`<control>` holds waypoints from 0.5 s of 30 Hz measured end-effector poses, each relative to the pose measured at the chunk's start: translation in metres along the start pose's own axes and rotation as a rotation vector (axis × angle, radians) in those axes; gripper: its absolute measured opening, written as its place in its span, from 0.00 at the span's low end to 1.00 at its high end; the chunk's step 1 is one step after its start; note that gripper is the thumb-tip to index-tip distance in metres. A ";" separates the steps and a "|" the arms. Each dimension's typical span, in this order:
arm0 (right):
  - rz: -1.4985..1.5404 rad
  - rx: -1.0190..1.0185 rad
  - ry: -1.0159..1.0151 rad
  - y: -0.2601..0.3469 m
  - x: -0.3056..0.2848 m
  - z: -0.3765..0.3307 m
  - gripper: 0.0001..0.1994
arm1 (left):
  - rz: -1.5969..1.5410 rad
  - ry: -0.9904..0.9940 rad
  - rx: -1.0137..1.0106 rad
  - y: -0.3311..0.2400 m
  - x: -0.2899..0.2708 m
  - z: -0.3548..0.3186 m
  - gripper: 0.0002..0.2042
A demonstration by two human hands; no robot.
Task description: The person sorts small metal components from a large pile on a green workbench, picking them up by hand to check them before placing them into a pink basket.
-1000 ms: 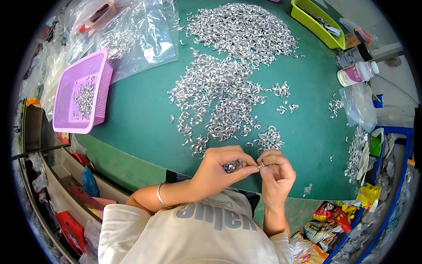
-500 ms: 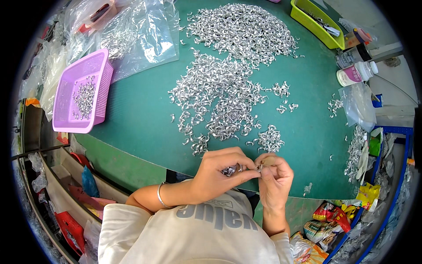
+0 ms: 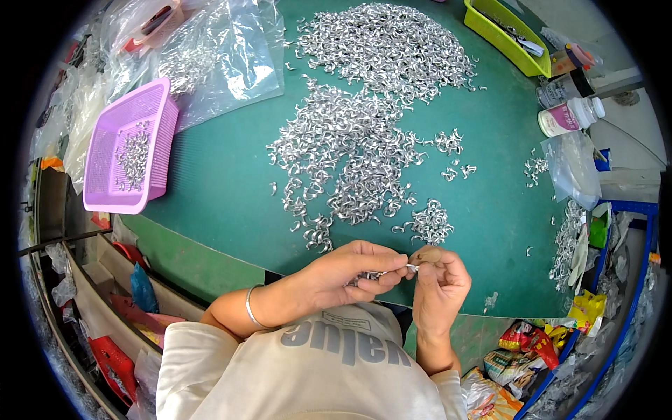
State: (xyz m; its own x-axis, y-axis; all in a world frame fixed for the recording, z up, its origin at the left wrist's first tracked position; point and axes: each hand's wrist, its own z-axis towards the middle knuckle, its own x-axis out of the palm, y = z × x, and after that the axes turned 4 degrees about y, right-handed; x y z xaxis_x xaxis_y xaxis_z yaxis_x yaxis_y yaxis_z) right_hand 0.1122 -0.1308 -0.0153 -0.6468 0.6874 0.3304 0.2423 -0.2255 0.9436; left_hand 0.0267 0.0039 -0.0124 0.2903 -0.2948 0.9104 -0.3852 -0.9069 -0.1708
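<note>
My left hand is closed, with several small curved silver metal pieces gathered in its curled fingers. At its fingertips one such metal piece sits between the two hands. My right hand pinches this piece from the other side, thumb against fingers. Something tan and brownish covers or lies on the right fingertips; I cannot make out whether it is a cloth or a finger guard. Just beyond the hands lies a small heap of the same pieces, and a larger spread of metal pieces reaches farther back.
The green tabletop carries another big pile at the back. A purple basket with metal pieces stands left, near a clear plastic bag. At right are a yellow-green tray, a white bottle and more pieces.
My left hand has turned and its lower fingers have curled in around the metal pieces. The piece between the fingertips now shows more plainly. My right hand has barely shifted.
</note>
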 end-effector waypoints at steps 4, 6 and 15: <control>0.026 0.060 -0.023 0.002 0.002 0.000 0.05 | -0.083 0.016 -0.040 0.000 -0.001 0.001 0.11; 0.069 0.098 -0.030 0.003 0.003 0.000 0.06 | -0.080 0.001 -0.025 0.000 0.000 0.001 0.11; 0.243 0.184 0.019 0.006 0.004 0.002 0.07 | -0.034 0.017 0.002 0.000 -0.001 -0.003 0.13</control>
State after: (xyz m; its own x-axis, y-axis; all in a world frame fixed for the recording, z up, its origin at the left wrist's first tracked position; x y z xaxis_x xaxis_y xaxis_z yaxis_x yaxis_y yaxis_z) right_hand 0.1122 -0.1283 -0.0088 -0.5672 0.6152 0.5476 0.5170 -0.2516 0.8181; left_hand 0.0240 0.0047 -0.0121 0.2885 -0.2591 0.9218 -0.3735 -0.9169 -0.1408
